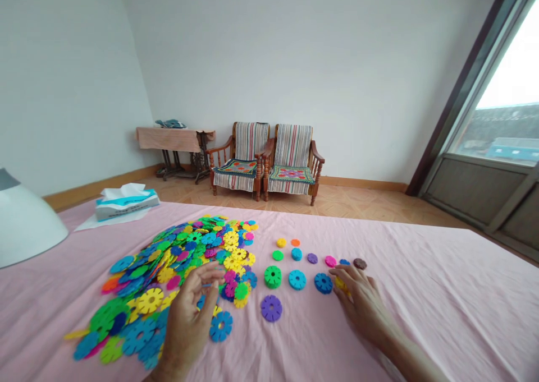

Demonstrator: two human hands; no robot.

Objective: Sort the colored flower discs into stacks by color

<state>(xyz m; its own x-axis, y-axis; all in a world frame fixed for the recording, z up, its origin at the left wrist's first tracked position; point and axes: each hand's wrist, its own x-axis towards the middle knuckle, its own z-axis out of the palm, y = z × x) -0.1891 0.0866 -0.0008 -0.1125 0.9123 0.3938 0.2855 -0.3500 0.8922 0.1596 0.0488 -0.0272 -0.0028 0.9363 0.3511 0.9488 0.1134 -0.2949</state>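
My left hand (196, 306) hovers at the right side of a heap of notched plastic discs (177, 253) in many colours. Its fingers are curved, the thumb apart from them, and I see nothing held. Over on the right, my right hand (357, 298) has its fingers around a yellow notched disc (341, 285), mostly hidden under them. Just left of it lies a dark blue disc stack (323, 283), in line with a light blue stack (297, 280) and a green stack (273, 277). A purple stack (272, 308) sits nearer me.
Behind the larger stacks are small discs, among them a pink one (330, 261) and a brown one (360, 263). A tissue box (127, 202) and a white lamp shade (27, 222) stand at the left. Pink cloth (404, 253) covers the table; two wooden armchairs (290, 163) are beyond.
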